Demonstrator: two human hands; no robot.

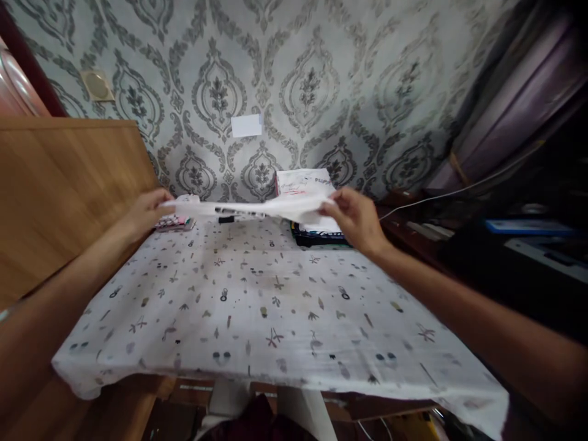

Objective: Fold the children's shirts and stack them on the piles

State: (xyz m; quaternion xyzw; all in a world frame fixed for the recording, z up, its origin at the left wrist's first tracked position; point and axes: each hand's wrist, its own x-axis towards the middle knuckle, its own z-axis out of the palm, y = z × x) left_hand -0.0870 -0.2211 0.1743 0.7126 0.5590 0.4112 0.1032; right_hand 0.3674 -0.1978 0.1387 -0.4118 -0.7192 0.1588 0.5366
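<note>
White cloth [280, 208], black print [236, 212] blurred, pinched in left hand [150, 210] and right hand [357, 217].

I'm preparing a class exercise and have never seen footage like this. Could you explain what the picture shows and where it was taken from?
There is no machine here, just a person's two bare hands. The single picture comes from a camera worn on the head, looking forward and down, so both forearms reach in from the sides.

The left hand and right hand hold a thin white cloth between them, gripping opposite ends. It is blurred, so its shape is hard to tell.

Below is a table with a printed cover. Toward its far side are a small pile on the left, a taller stack on the right, with dark layers low down, and a small black thing between them. Patterned wallpaper rises behind.
</note>
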